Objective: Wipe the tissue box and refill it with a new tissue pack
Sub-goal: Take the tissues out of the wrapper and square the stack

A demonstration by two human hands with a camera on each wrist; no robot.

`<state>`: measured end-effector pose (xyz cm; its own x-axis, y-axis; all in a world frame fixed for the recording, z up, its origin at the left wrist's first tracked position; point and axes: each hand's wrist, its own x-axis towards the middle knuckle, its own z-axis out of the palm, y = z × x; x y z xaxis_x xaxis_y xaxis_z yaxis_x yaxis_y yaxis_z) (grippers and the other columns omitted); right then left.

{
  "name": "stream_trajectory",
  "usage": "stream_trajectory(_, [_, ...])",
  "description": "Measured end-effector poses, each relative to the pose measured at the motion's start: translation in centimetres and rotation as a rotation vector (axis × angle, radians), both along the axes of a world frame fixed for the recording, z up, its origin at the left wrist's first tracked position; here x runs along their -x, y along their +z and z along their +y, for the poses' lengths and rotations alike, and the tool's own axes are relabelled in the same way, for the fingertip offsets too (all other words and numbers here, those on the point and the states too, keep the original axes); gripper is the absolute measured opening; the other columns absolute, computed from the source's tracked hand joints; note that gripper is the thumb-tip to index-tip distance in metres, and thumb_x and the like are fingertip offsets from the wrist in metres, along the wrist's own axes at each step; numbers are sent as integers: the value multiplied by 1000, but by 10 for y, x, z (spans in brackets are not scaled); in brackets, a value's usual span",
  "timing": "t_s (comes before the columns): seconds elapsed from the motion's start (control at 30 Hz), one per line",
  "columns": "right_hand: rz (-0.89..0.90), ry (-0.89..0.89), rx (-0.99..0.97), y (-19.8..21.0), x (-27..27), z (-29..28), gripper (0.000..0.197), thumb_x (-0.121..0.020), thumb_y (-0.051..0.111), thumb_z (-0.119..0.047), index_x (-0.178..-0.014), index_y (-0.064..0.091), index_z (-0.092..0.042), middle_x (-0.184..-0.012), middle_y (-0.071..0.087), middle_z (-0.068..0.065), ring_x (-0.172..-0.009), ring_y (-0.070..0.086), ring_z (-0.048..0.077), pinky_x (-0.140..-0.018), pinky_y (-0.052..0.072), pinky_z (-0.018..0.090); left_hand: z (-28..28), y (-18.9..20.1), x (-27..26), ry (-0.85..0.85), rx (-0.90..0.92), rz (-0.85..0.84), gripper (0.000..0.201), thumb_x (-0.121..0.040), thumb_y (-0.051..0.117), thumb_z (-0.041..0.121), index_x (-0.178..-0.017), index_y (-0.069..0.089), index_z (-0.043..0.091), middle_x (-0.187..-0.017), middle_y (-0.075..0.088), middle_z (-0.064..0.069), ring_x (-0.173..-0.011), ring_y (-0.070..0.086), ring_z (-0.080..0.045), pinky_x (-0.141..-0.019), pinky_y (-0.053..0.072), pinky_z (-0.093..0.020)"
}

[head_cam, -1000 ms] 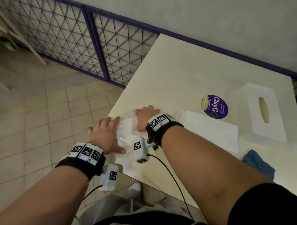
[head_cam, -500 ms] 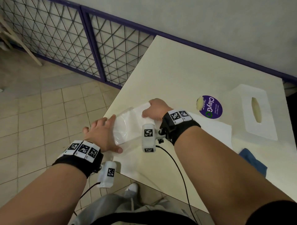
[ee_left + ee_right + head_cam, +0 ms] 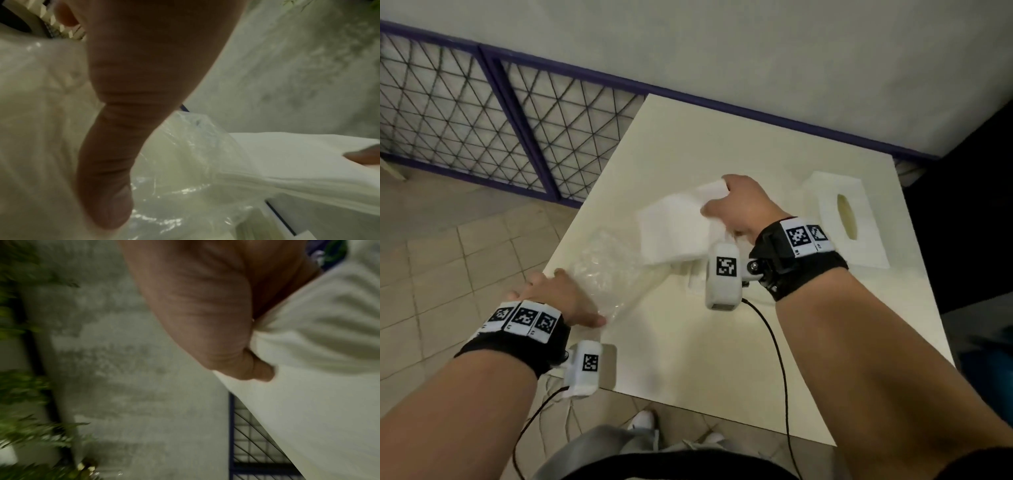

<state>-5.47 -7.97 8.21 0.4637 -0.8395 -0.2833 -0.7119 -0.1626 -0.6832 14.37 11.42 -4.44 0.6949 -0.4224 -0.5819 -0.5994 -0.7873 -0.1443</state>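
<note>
A white stack of tissues (image 3: 671, 233) lies mostly out of its clear plastic wrapper (image 3: 609, 270) in the middle of the cream table (image 3: 705, 359). My right hand (image 3: 736, 205) grips the stack's far end; in the right wrist view the thumb (image 3: 205, 313) bunches the white tissue (image 3: 318, 386). At the table's left edge my left hand (image 3: 551, 294) presses the wrapper down, its thumb (image 3: 115, 146) lying straight on the plastic (image 3: 185, 170) in front of the stack (image 3: 298, 154). The white tissue box (image 3: 846, 219), with its oval slot facing up, stands to the right of my right hand.
A purple-framed metal grid fence (image 3: 465, 113) and a grey wall run behind the table. Tiled floor lies to the left, below the table edge. Something blue and blurred (image 3: 996, 359) shows at the right border.
My right hand has pulled the tissue stack to the right and farther away, out of the wrapper. My left hand stays on the wrapper at the table's edge.
</note>
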Motion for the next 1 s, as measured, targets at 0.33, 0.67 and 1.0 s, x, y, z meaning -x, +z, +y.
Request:
stream_trajectory(0.33, [44,172,393,66,94,-3,23,-83,69,-25,-104,61,-20,-88,54,-1,-66,47,9,-50,37,15,-65,65,59,-188,884,334,134,-54,86,53,-152,-1,24,-159,8,-8,-146,10,-22,-115,20,-41])
stream_trajectory(0.67, [-457,-264,23,7,162,1,20,-80,72,-4,-91,61,-16,-81,57,-9,-74,57,9,-72,51,20,-124,48,127,230,1309,1150,51,-63,68,8,-112,62,14,-109,71,-9,-104,66,-28,-86,52,-38])
stream_trajectory(1.0, [-601,-543,-132,-84,172,3,53,-65,56,25,-86,59,-24,-103,67,6,-91,60,22,-80,52,38,-129,16,160,244,1296,828,33,-64,57,2,-84,59,29,-71,54,5,-63,48,-13,-57,40,-25])
